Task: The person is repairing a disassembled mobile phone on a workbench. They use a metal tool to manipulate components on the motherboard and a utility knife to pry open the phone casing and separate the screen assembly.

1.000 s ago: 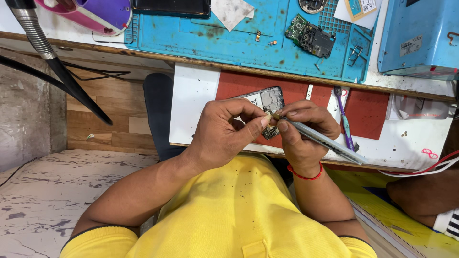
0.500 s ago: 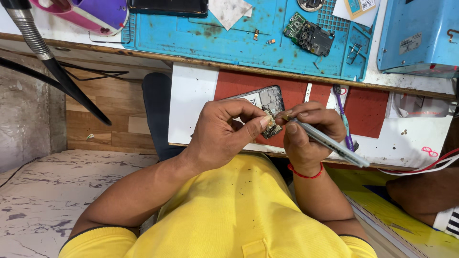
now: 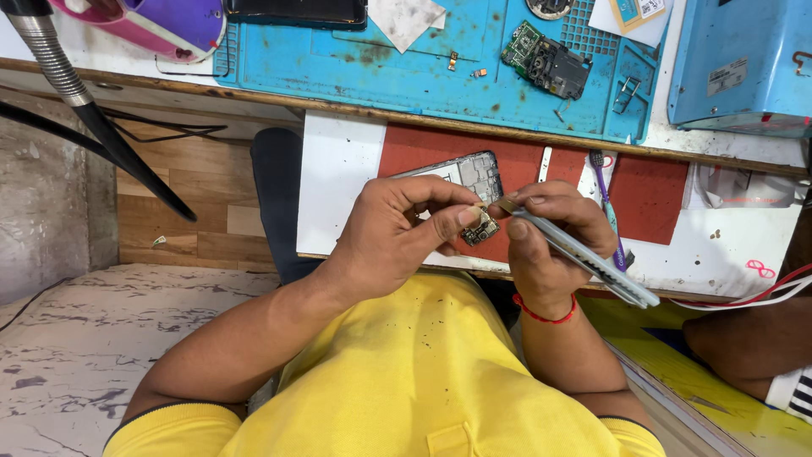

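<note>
My left hand [image 3: 397, 233] pinches a small circuit board [image 3: 480, 228] between thumb and fingers, just above the red mat [image 3: 651, 190]. My right hand [image 3: 545, 237] grips metal tweezers [image 3: 584, 258], their tip touching the small board. Behind the hands an opened phone frame [image 3: 474, 173] lies on the mat, partly hidden by my left fingers.
A blue work mat [image 3: 381, 59] at the back holds another circuit board [image 3: 545, 63], small parts and white paper. A purple toothbrush [image 3: 607, 199] lies on the red mat. A blue machine [image 3: 744, 59] stands back right. A flexible hose [image 3: 59, 68] hangs left. Another person's arm [image 3: 753, 351] is at right.
Both hands stay together over the mat; the small board and tweezers shifted only slightly, with the fingers readjusting around the board.
</note>
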